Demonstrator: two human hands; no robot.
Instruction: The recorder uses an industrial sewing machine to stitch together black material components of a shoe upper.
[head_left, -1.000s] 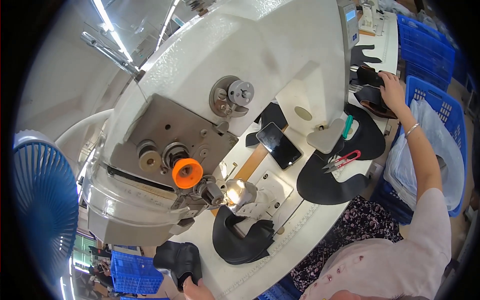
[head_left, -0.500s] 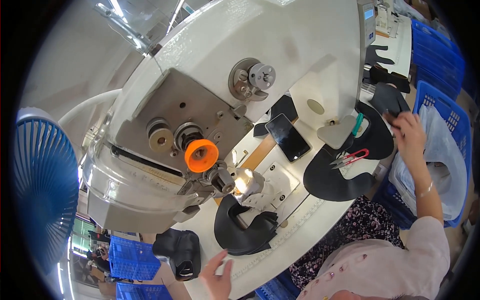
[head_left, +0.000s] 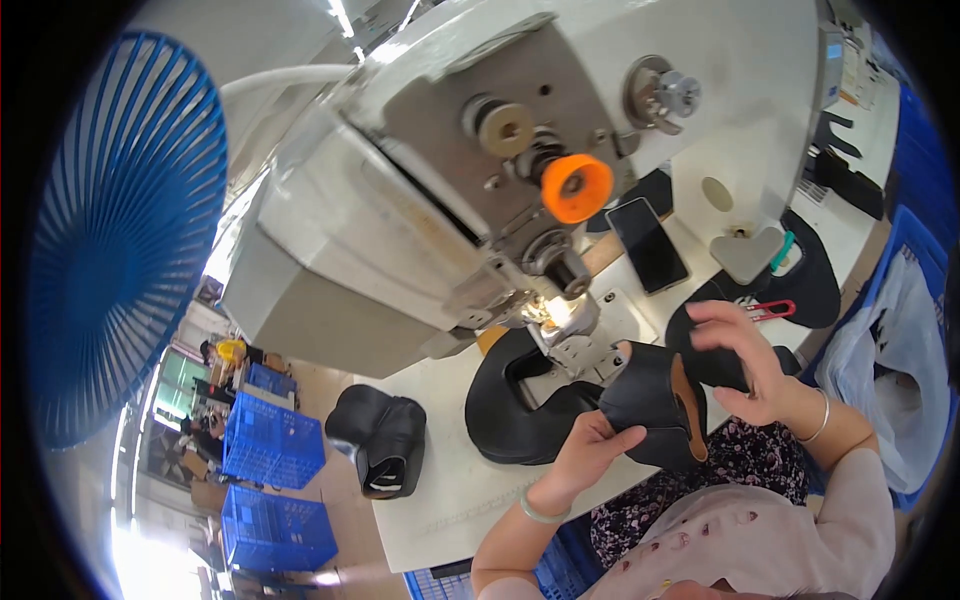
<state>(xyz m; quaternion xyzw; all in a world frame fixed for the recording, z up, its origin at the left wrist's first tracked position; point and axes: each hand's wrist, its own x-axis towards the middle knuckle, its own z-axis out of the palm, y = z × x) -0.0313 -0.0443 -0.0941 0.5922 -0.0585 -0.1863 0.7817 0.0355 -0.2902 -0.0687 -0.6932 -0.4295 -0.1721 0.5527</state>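
A black leather shoe upper [head_left: 645, 395] with a tan inside edge is held above the front edge of the sewing table. My left hand [head_left: 590, 452] grips its lower left side, with the thumb on top. Fingers apart, my right hand [head_left: 742, 358] hovers by its right side and holds nothing. Just left of the piece, a stack of curved black pieces [head_left: 500, 405] lies by the sewing machine's needle area [head_left: 565, 320]. Another black leather shoe upper [head_left: 385, 435] sits at the table's left end. Red-handled thread snips [head_left: 772, 310] rest beyond my right hand on more black cut pieces [head_left: 815, 285].
The large white sewing machine [head_left: 330, 250], with an orange knob [head_left: 577, 188], overhangs the table [head_left: 430, 515]. A phone [head_left: 648, 245] lies behind the needle area. A blue fan [head_left: 130, 240] stands left. Blue crates [head_left: 270, 440] are on the floor; a plastic-lined one [head_left: 900, 370] stands right.
My right hand has come in from the far right crate side to the table front. My left hand has moved right and now grips the shoe upper. The view has shifted.
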